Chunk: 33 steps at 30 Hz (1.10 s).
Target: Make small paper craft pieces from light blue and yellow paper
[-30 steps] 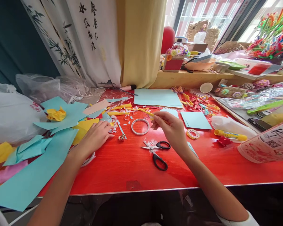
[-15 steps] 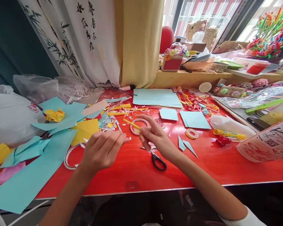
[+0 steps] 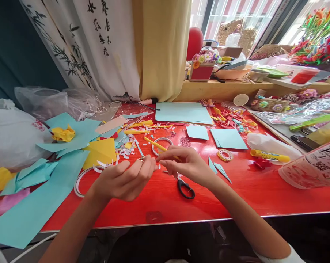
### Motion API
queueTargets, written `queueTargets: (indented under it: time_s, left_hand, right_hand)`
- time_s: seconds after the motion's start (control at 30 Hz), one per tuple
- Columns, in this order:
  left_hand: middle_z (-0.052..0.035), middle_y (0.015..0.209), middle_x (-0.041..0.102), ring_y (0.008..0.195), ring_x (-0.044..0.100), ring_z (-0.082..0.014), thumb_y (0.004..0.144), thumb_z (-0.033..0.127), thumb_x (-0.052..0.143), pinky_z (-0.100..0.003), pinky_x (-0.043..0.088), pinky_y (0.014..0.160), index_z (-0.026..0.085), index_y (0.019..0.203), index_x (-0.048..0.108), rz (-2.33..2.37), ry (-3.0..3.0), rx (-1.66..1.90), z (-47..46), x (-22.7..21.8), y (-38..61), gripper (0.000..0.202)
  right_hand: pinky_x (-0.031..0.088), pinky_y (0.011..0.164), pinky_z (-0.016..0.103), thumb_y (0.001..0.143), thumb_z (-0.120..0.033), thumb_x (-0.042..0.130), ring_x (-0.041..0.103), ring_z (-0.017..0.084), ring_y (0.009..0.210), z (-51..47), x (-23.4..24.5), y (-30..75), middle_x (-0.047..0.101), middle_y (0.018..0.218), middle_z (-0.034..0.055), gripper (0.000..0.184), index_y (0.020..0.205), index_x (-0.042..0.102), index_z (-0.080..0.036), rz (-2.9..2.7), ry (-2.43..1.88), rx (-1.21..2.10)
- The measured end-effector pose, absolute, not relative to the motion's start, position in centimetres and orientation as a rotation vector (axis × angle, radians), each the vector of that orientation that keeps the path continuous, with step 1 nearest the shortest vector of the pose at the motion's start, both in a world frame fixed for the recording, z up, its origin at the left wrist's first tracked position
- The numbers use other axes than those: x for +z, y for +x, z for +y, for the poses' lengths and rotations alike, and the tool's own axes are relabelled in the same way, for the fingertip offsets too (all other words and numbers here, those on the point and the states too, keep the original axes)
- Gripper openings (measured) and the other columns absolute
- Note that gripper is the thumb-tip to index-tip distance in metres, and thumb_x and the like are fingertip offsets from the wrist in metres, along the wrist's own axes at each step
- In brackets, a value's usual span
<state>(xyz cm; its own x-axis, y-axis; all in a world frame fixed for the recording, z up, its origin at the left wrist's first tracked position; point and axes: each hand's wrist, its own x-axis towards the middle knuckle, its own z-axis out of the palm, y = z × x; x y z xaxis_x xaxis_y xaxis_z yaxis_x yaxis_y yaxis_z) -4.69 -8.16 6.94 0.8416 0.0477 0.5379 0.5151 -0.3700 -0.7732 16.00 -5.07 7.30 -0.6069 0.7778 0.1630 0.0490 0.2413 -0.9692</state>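
Observation:
My left hand [image 3: 123, 179] is closed, its thumb and fingers pressed together above the red table. At the index finger sits a small shiny, dark-and-gold piece [image 3: 142, 158], too small to make out. My right hand [image 3: 188, 162] reaches in from the right, and its fingertips meet those of my left hand. Whatever lies between the fingertips is hidden. A slim yellow stick [image 3: 154, 143] crosses a white tape roll [image 3: 154, 150] and passes behind my right fingers; whether they grip it, I cannot tell. Black-handled scissors [image 3: 186, 189] lie just below my right hand.
Light-blue paper squares [image 3: 228, 139] and larger blue sheets [image 3: 182, 112] lie behind my right hand. Paper scraps and a blue strip [image 3: 41, 204] spread at left. Further right are a glue stick [image 3: 269, 155], small tape roll [image 3: 225, 155] and plastic cup [image 3: 313, 168].
My right hand has turned and come down to the left, its raised index finger lowering until the fingertips meet my left hand. My left hand has rolled to show its fingers from the side.

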Motion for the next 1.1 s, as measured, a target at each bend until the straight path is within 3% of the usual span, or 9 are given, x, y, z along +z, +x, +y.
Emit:
queueTargets:
  time_s: [0.8, 1.1]
  left_hand:
    - [-0.0039, 0.087, 0.067, 0.074, 0.056, -0.0113, 0.079, 0.016, 0.057, -0.026, 0.033, 0.062, 0.015, 0.090, 0.065, -0.491, -2.089, -0.540, -8.20, 6.81, -5.08, 0.013]
    - [-0.0008, 0.090, 0.066, 0.076, 0.055, -0.0107, 0.075, 0.021, 0.064, -0.025, 0.034, 0.061, 0.018, 0.087, 0.066, -0.455, -1.915, -0.480, -8.26, 6.04, -5.64, 0.013]
  right_hand:
    - [0.038, 0.054, 0.021, 0.079, -0.018, 0.055, 0.049, 0.006, 0.057, -5.10, 8.00, 16.47, 0.052, 0.068, -0.0013, 0.008, 0.077, 0.063, -0.017, -2.122, -0.771, 1.127]
    - [0.039, 0.055, 0.022, 0.080, -0.021, 0.055, 0.051, 0.008, 0.061, -5.09, 7.74, 16.31, 0.053, 0.069, -0.0004, 0.012, 0.087, 0.064, -0.018, -2.108, -0.820, 1.001]
